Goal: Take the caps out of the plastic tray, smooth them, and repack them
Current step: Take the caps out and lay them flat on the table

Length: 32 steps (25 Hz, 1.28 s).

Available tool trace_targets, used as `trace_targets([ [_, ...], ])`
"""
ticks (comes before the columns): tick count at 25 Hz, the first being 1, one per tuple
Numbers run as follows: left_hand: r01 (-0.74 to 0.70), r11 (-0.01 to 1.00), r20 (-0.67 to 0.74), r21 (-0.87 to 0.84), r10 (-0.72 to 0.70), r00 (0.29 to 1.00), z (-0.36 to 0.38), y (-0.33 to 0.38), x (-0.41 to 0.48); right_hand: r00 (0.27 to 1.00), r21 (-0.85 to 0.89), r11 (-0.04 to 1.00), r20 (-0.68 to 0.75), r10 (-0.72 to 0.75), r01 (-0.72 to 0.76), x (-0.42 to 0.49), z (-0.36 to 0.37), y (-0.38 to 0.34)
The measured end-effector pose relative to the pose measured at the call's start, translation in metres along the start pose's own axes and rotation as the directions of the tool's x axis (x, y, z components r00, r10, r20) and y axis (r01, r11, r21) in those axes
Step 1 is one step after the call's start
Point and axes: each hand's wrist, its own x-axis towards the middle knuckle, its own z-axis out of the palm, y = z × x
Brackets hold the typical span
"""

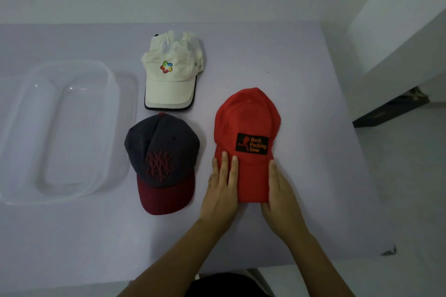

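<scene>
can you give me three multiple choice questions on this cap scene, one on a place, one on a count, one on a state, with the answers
1. Where does the plastic tray sit relative to the caps?
A. to their left
B. to their right
C. under them

2. How many caps lie on the table?
A. two
B. three
C. four

3. What is the state of the tray?
A. holds one cap
B. full of caps
C. empty

Answers:
1. A, the clear tray is at the left of the table, beside the white cap and the navy and maroon cap.
2. B, the white, the navy and maroon, and the red cap are all out on the table.
3. C, only bare clear plastic shows inside, while the left hand and right hand press flat on the red cap's brim.
</scene>
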Motion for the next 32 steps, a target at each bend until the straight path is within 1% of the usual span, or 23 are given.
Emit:
trace_targets([
  [1,-0.011,1.0,-0.011,-0.007,0.011,1.0,-0.001,0.002,0.001,1.0,-0.003,1.0,-0.017,-0.009,0.009,0.003,-0.004,0.001],
  [4,-0.078,0.994,-0.016,-0.07,0.077,0.997,-0.007,0.001,0.001,0.999,0.061,0.998,-0.037,0.028,-0.025,0.012,-0.014,0.001],
  [7,-0.081,0.981,-0.05,-0.176,0.073,0.996,-0.022,-0.003,0.007,0.998,0.114,0.993,-0.056,-0.012,0.018,0.013,-0.02,-0.008],
  [9,-0.063,0.972,-0.08,-0.225,0.047,0.996,-0.034,-0.003,0.009,0.998,0.199,0.979,-0.062,-0.02,0.032,0.014,-0.026,-0.015],
  [11,-0.057,0.952,-0.098,-0.3,0.029,0.995,-0.044,0.005,0.009,0.997,0.328,0.944,-0.067,-0.021,0.042,0.014,-0.031,-0.021],
  [13,-0.054,0.902,-0.117,-0.428,0.004,0.993,-0.047,0.014,0.006,0.997,0.487,0.872,-0.071,-0.018,0.051,0.014,-0.036,-0.03],
  [15,-0.037,0.827,-0.119,-0.561,-0.037,0.992,-0.048,0.024,0.002,0.997,0.592,0.803,-0.07,-0.033,0.068,0.014,-0.042,-0.043],
  [17,0.009,0.751,-0.074,-0.661,-0.077,0.994,-0.051,0.032,-0.002,0.996,0.672,0.735,-0.077,-0.048,0.088,0.015,-0.047,-0.052],
  [18,0.03,0.73,-0.045,-0.683,-0.083,0.996,-0.053,0.033,-0.003,0.996,0.687,0.722,-0.073,-0.052,0.088,0.016,-0.049,-0.054],
  [19,0.03,0.732,-0.034,-0.681,-0.072,0.997,-0.055,0.03,-0.005,0.996,0.665,0.742,-0.067,-0.057,0.087,0.015,-0.05,-0.054],
  [20,0.013,0.758,-0.037,-0.652,-0.049,0.998,-0.056,0.026,-0.007,0.995,0.608,0.788,-0.066,-0.068,0.094,0.015,-0.051,-0.052],
  [22,-0.04,0.842,-0.051,-0.537,0.014,0.999,-0.061,0.016,-0.008,0.991,0.445,0.886,-0.069,-0.112,0.131,0.016,-0.056,-0.045],
  [23,-0.062,0.882,-0.056,-0.467,0.04,0.998,-0.064,0.011,-0.008,0.989,0.377,0.914,-0.076,-0.13,0.149,0.017,-0.058,-0.043],
  [25,-0.093,0.933,-0.05,-0.347,0.081,0.996,-0.07,0.006,-0.005,0.983,0.294,0.941,-0.115,-0.14,0.168,0.019,-0.062,-0.04],
  [27,-0.116,0.947,-0.047,-0.298,0.107,0.993,-0.078,0.006,-0.002,0.977,0.24,0.954,-0.157,-0.147,0.182,0.021,-0.065,-0.042],
  [30,-0.132,0.932,-0.098,-0.336,0.105,0.99,-0.082,-0.001,0.0,0.976,0.218,0.96,-0.167,-0.138,0.173,0.019,-0.066,-0.043],
  [31,-0.13,0.934,-0.092,-0.333,0.105,0.99,-0.085,0.0,-0.002,0.978,0.251,0.954,-0.167,-0.122,0.162,0.019,-0.067,-0.042],
  [32,-0.139,0.936,-0.099,-0.323,0.113,0.989,-0.086,0.0,-0.003,0.983,0.334,0.93,-0.15,-0.108,0.153,0.019,-0.068,-0.044],
])
